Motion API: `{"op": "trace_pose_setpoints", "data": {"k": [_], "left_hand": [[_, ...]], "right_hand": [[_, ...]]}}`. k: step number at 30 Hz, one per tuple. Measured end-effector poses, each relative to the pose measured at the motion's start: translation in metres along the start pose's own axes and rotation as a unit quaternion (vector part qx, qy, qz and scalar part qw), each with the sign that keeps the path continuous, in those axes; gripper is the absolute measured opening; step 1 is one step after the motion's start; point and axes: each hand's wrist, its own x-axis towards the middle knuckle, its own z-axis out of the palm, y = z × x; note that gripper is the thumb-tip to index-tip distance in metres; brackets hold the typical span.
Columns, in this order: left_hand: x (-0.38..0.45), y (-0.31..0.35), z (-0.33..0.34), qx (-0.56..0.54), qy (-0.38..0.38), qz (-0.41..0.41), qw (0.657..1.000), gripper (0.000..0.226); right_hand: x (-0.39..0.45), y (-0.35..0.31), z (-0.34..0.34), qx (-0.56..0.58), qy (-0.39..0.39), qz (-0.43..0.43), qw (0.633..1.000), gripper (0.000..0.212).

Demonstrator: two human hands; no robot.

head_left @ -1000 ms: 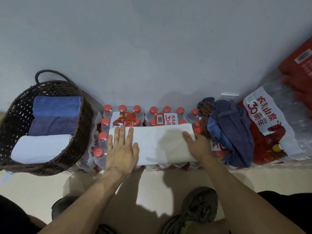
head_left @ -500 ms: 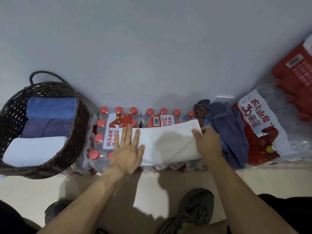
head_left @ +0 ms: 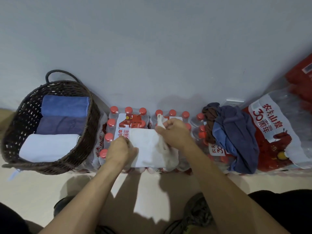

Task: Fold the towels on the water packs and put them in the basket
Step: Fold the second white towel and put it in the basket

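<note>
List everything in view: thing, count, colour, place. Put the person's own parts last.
white towel: one, white, on the water packs, mid-fold
water packs: several, clear with red caps, along the wall
basket: one, dark wicker, far left
folded towels: three, blue, darker blue, white, inside the basket
unfolded towels: a heap, blue and brown, right of centre
left hand: one, holds the towel's left edge
right hand: one, grips the towel's right end
shoes: dark, bottom edge

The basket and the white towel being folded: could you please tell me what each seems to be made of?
Basket: probably woven wicker or rattan, dark brown and matte, with open gaps showing in the weave. White towel: soft cloth, likely cotton or microfibre, matte; it bends limply where lifted.
</note>
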Motion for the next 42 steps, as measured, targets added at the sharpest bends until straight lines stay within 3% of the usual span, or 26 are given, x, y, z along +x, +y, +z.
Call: {"op": "trace_pose_setpoints", "data": {"k": [6,12,16,17,21,27,31,34,36,39,40,42], "left_hand": [[0.002,-0.010,-0.008,-0.119,-0.050,-0.035,0.991,0.018],[0.006,-0.014,-0.013,-0.139,-0.089,-0.012,0.986,0.018],[0.007,-0.013,-0.017,-0.109,-0.117,0.018,0.987,0.007],[0.008,-0.012,-0.018,-0.108,-0.118,0.018,0.987,0.015],[0.007,-0.008,-0.022,-0.129,-0.141,-0.014,0.981,0.044],[0.003,-0.002,-0.020,-0.039,-0.171,0.000,0.985,0.048],[-0.001,0.005,-0.022,0.032,-0.180,0.001,0.983,0.032],[-0.008,0.008,-0.023,0.047,-0.174,0.034,0.983,0.025],[-0.012,0.014,-0.025,0.037,-0.141,0.054,0.988,0.027],[-0.021,0.030,-0.032,0.021,-0.070,0.121,0.990,0.033],[-0.024,0.036,-0.035,0.009,-0.054,0.159,0.986,0.033],[-0.030,0.048,-0.042,-0.055,-0.055,0.227,0.971,0.028]], "right_hand": [[-0.006,0.008,0.060,0.005,-0.016,-0.035,0.999,0.023],[-0.010,0.021,0.085,-0.003,-0.046,-0.057,0.997,0.019],[-0.004,0.017,0.082,0.068,-0.104,-0.029,0.992,0.019],[-0.003,0.016,0.080,0.093,-0.120,-0.011,0.988,0.019],[-0.002,0.014,0.074,0.158,-0.192,0.044,0.968,0.046],[-0.005,0.014,0.064,0.088,-0.245,0.003,0.965,0.065],[-0.010,0.013,0.063,0.087,-0.233,-0.005,0.969,0.050],[-0.012,0.010,0.055,0.023,-0.217,-0.025,0.976,0.053],[-0.013,0.002,0.045,-0.069,-0.164,-0.090,0.980,0.054],[-0.021,-0.018,0.024,-0.146,-0.003,-0.246,0.958,0.050],[-0.024,-0.025,0.015,-0.143,0.009,-0.281,0.949,0.055],[-0.029,-0.040,-0.006,-0.152,-0.068,-0.299,0.940,0.069]]}}
